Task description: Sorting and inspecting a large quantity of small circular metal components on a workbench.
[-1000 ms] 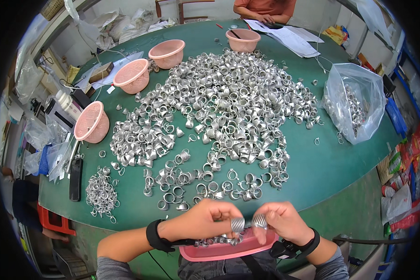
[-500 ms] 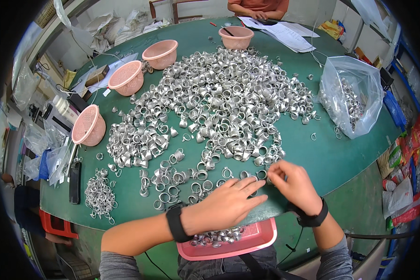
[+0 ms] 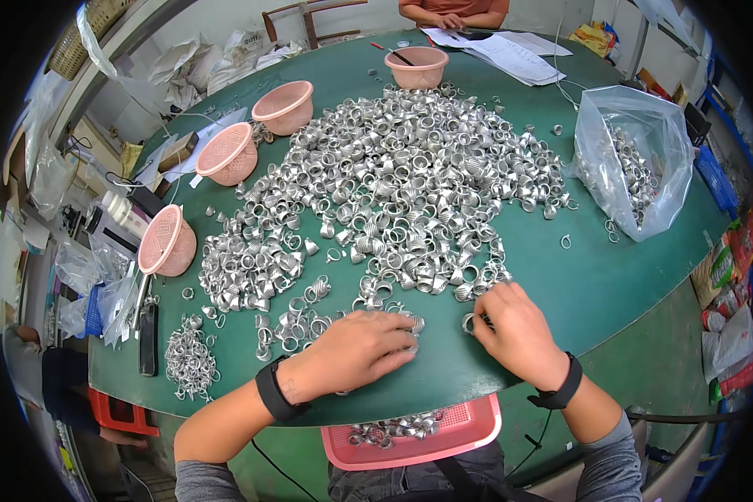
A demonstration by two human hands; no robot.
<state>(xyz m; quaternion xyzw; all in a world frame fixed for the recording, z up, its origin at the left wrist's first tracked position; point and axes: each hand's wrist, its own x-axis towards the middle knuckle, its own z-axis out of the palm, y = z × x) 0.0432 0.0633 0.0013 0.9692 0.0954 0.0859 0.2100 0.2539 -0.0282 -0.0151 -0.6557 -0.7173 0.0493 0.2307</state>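
A broad heap of silver rings with twisted ribbing covers the middle of the green table. Near the front edge, my left hand rests low with its fingers bent together; a ring shows at its fingertips, and what lies under the palm is hidden. A small group of rings lies just beyond that hand. To the right, my right hand pinches a single ring against the table below the heap's front edge. Dark bands circle both wrists.
A pink basket holding rings sits at my lap. Several pink bowls stand along the left and back. A clear bag of rings is at right. Thinner rings form a small pile at left. Someone in orange sits across.
My left hand has moved left and its fingers have bent, over spots where loose rings lay. My right hand has come slightly lower, with a ring now at its fingertips. The view has shifted a little.
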